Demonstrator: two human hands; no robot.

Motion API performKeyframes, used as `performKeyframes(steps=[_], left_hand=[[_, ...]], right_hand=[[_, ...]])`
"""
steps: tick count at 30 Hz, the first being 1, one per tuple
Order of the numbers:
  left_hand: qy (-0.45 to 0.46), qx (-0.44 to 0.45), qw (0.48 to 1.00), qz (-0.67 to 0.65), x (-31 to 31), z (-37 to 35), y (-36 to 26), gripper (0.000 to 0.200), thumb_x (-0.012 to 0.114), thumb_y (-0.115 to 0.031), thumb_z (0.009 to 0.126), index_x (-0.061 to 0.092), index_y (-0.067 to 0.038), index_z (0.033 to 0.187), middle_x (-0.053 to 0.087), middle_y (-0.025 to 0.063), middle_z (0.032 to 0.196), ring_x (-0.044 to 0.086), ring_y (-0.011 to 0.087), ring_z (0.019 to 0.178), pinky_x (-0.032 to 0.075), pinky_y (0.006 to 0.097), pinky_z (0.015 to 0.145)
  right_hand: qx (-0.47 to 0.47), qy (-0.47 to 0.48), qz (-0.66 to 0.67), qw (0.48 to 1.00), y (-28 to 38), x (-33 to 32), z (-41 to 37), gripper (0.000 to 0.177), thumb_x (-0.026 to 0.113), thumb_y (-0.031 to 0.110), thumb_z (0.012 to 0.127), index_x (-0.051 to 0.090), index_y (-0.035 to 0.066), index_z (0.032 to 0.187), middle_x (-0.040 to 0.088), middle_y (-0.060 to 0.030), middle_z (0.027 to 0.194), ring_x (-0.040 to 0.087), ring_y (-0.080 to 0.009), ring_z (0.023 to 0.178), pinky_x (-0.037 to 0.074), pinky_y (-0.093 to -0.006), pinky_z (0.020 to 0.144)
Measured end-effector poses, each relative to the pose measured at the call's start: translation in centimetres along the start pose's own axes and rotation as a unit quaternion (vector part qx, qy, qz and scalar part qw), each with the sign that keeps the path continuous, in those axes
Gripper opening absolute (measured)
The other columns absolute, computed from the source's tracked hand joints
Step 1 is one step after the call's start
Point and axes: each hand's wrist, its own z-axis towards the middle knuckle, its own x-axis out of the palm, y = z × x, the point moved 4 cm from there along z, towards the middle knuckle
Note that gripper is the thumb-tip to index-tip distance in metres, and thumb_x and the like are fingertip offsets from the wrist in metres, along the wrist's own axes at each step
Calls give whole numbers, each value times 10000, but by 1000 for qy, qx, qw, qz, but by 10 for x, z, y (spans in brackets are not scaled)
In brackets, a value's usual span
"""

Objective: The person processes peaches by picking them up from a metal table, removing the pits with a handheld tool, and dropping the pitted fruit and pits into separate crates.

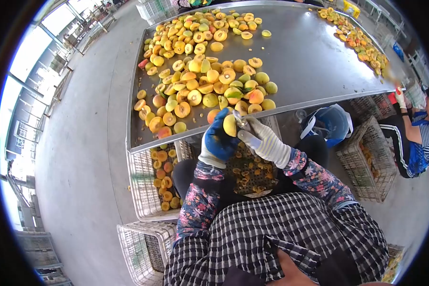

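My left hand (pixel 220 138), in a blue-coated glove, is closed round a yellow peach half (pixel 229 125) near the table's front edge. Touching that fruit from the right is my right hand (pixel 263 139), in a whitish glove, its fingers wrapped round a small metal tool (pixel 240 119) that is partly hidden. Just beyond both hands, many halved and whole peaches (pixel 194 97) lie heaped on the metal table (pixel 291 62). Below my hands, between the knees, a dark crate (pixel 240 168) holds small fruit pieces.
A white crate of peach halves (pixel 145 190) stands under the table's left end, with another white crate (pixel 140 252) nearer. To the right are a blue bucket (pixel 328 125) and a crate (pixel 367 162). A co-worker (pixel 417 133) sits at far right.
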Motion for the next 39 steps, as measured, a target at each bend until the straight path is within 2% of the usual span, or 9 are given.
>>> performKeyframes(steps=[2, 5, 7, 11, 15, 24, 30, 33, 39], left_hand=[[-14, 100, 960, 260, 17, -9, 8, 448, 502, -330, 1011, 501, -13, 1327, 593, 161, 1256, 582, 292, 1152, 471, 426, 1019], [-65, -12, 994, -85, -3, -9, 14, 702, 554, -610, 914, 543, -16, 1290, 608, 153, 1237, 589, 289, 1144, 474, 418, 1008], [-116, 88, 984, 101, -4, -8, 7, 596, 532, -552, 954, 568, -26, 1230, 634, 137, 1144, 618, 261, 1058, 502, 409, 960], [-157, 48, 985, -45, 3, -15, 7, 559, 513, -538, 970, 575, -30, 1192, 651, 129, 1065, 649, 267, 952, 545, 419, 878], [-111, 51, 992, -27, -12, -12, 8, 613, 461, -583, 976, 587, -23, 1191, 647, 141, 1072, 639, 270, 937, 539, 407, 897], [-116, 39, 992, 10, -27, -15, 11, 576, 368, -529, 1015, 533, -39, 1269, 629, 150, 1173, 600, 276, 1079, 480, 402, 995], [-95, 93, 931, 341, -35, -23, 11, 547, 340, -476, 1042, 514, -13, 1275, 629, 129, 1162, 610, 246, 1064, 469, 342, 992], [-115, -14, 984, 137, -21, -24, 9, 580, 318, -495, 1050, 498, -10, 1314, 629, 113, 1144, 611, 221, 1046, 463, 315, 977], [-105, 254, 866, 418, 7, -20, 7, 656, 254, -541, 1048, 493, 7, 1317, 596, 112, 1184, 584, 199, 1057, 478, 347, 965]], right_hand=[[7, 28, 8, 1000, 0, 9, 3, 413, 629, 277, 971, 501, 21, 1269, 562, 19, 887, 502, -80, 755, 462, -258, 699], [94, 63, 31, 993, 6, 8, -2, 407, 612, 262, 981, 496, 25, 1290, 576, 16, 877, 539, -66, 769, 466, -246, 698], [121, 62, 58, 989, 9, 7, -5, 426, 594, 273, 988, 485, 24, 1316, 598, 3, 903, 573, -104, 774, 489, -273, 698], [-128, 8, -237, 963, 12, -2, -4, 392, 580, 251, 975, 497, 18, 1278, 684, -153, 997, 689, -313, 806, 541, -362, 672], [-121, 37, -456, 881, 16, 10, -16, 374, 657, 239, 909, 537, 28, 1193, 701, -166, 971, 690, -355, 801, 559, -401, 667], [-132, 58, -561, 815, 12, 13, -11, 303, 569, 288, 943, 528, 38, 1109, 656, -164, 841, 652, -365, 698, 518, -466, 582], [-97, 132, -603, 781, 0, 1, -8, 298, 536, 214, 929, 502, -6, 1128, 653, -190, 831, 654, -370, 703, 517, -476, 581], [-72, 149, -584, 795, 1, -4, -8, 304, 544, 218, 935, 503, -11, 1131, 653, -192, 834, 648, -391, 699, 514, -477, 586], [0, 91, -246, 965, -49, 11, -9, 249, 574, 165, 954, 502, -9, 1117, 642, -204, 955, 646, -365, 918, 494, -394, 790]])
